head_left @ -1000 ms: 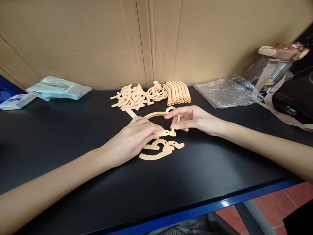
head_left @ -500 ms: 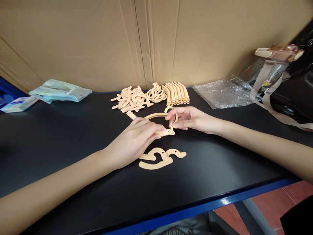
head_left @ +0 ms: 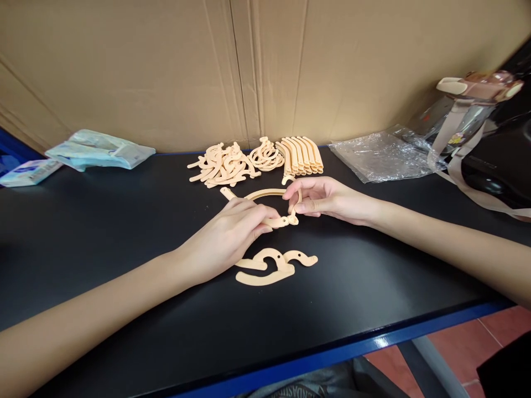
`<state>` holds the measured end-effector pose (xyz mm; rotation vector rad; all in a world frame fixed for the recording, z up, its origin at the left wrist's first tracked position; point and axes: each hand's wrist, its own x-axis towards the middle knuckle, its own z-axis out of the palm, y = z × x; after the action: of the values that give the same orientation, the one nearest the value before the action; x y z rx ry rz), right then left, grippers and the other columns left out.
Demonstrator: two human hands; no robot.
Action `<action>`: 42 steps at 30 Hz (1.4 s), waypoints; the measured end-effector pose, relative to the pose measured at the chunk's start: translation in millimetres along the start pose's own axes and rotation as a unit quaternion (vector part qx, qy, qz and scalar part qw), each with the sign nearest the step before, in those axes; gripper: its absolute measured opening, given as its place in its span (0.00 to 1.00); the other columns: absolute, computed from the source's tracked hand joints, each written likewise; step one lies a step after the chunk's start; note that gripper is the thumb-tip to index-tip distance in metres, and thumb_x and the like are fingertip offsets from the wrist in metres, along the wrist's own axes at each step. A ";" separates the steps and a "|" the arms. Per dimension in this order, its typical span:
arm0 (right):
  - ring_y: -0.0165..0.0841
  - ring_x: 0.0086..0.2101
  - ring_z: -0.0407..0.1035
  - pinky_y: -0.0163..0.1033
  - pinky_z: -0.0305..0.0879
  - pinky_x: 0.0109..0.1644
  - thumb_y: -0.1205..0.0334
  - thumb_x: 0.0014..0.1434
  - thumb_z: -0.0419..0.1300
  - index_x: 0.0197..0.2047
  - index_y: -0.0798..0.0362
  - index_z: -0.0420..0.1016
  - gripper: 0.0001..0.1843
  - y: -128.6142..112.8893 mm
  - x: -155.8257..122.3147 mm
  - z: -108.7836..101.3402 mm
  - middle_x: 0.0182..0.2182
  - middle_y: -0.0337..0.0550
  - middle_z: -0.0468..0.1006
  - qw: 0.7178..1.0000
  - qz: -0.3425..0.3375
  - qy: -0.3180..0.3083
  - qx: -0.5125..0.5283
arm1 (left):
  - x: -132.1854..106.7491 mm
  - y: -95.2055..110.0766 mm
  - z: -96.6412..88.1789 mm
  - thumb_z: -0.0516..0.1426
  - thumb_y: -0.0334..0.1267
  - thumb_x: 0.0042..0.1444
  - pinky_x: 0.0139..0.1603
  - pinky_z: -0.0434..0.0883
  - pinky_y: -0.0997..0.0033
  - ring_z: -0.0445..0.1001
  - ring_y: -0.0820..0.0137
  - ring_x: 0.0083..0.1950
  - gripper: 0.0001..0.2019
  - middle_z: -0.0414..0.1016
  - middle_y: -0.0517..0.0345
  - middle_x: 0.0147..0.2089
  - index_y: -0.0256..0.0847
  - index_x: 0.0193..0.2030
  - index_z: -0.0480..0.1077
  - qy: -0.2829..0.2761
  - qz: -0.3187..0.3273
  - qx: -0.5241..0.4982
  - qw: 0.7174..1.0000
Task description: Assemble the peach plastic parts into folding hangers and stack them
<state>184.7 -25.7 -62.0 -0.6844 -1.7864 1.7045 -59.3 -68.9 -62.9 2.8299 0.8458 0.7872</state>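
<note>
My left hand [head_left: 230, 232] pinches one end of a peach-coloured curved plastic piece [head_left: 265, 194] over the black table [head_left: 103, 265]. My right hand [head_left: 321, 199] pinches a small hooked peach piece against the same end, near the fingertips of the left. Both hands are closed and nearly touch in the middle. Just in front of them two flat curved peach pieces [head_left: 271, 265] lie on the table.
At the back lie a loose heap of peach pieces [head_left: 222, 166], a small curly bunch [head_left: 266, 156] and a tidy row of curved strips [head_left: 302, 156]. Clear plastic bag [head_left: 377, 157] and a jug with strap [head_left: 460, 116] stand right; tissue packets [head_left: 97, 149] left. Cardboard wall [head_left: 249, 66] behind.
The hands and the piece they hold have barely shifted; the right fingers have tightened at the joint. The view has moved slightly.
</note>
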 end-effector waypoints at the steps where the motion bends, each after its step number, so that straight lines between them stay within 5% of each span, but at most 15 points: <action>1: 0.25 0.31 0.65 0.31 0.56 0.29 0.67 0.56 0.66 0.44 0.53 0.76 0.11 0.1 -0.1 0.1 0.32 0.37 0.76 1.000 0.002 0.004 -0.007 | -0.1 0.1 0.0 0.50 0.31 0.67 0.46 0.69 0.72 0.71 0.71 0.43 0.07 0.75 0.58 0.41 0.39 0.47 0.67 0.000 0.002 -0.001 1.000; 27: 0.23 0.24 0.61 0.32 0.58 0.27 0.65 0.56 0.65 0.46 0.57 0.75 0.14 -2.1 0.0 9.8 0.28 0.36 0.74 0.994 0.006 0.044 -0.103 | 1.1 0.5 0.3 0.51 0.31 0.67 0.43 0.66 0.68 0.75 0.68 0.41 0.10 0.80 0.56 0.41 0.35 0.48 0.72 0.016 0.096 0.125 0.987; 34: 0.26 0.27 0.66 0.34 0.66 0.28 0.61 0.60 0.64 0.62 0.48 0.58 0.30 4.9 -4.0 14.4 0.37 0.38 0.75 0.990 -0.092 0.065 -0.080 | -1.7 1.3 1.1 0.53 0.32 0.66 0.42 0.65 0.69 0.75 0.70 0.41 0.10 0.79 0.58 0.42 0.37 0.51 0.71 0.006 0.028 0.086 0.996; 37: 0.26 0.27 0.66 0.36 0.67 0.32 0.59 0.64 0.60 0.62 0.46 0.58 0.25 6.5 -7.2 12.8 0.37 0.37 0.74 0.960 -0.140 0.155 -0.185 | -4.0 3.4 -0.5 0.54 0.32 0.64 0.41 0.66 0.71 0.74 0.71 0.39 0.11 0.78 0.58 0.41 0.37 0.51 0.71 0.032 -0.015 0.084 0.996; 40: 0.29 0.33 0.68 0.36 0.65 0.36 0.61 0.65 0.58 0.52 0.50 0.68 0.13 7.3 -8.1 7.6 0.37 0.39 0.75 0.888 -0.179 0.224 -0.361 | -5.2 6.3 -1.6 0.54 0.33 0.63 0.39 0.67 0.75 0.75 0.73 0.40 0.11 0.77 0.59 0.42 0.38 0.51 0.71 0.061 -0.063 0.078 0.993; 42: 0.31 0.35 0.69 0.37 0.65 0.38 0.64 0.64 0.58 0.52 0.52 0.69 0.13 7.6 -7.4 4.0 0.37 0.40 0.76 0.853 -0.185 0.240 -0.424 | -5.7 7.4 -2.0 0.54 0.34 0.62 0.36 0.66 0.77 0.76 0.75 0.40 0.11 0.77 0.62 0.41 0.41 0.50 0.71 0.066 -0.108 0.073 0.989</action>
<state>186.9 -33.3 -70.1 -0.9292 -2.0596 0.3675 -60.7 -78.3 -62.1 2.7663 1.2528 0.9245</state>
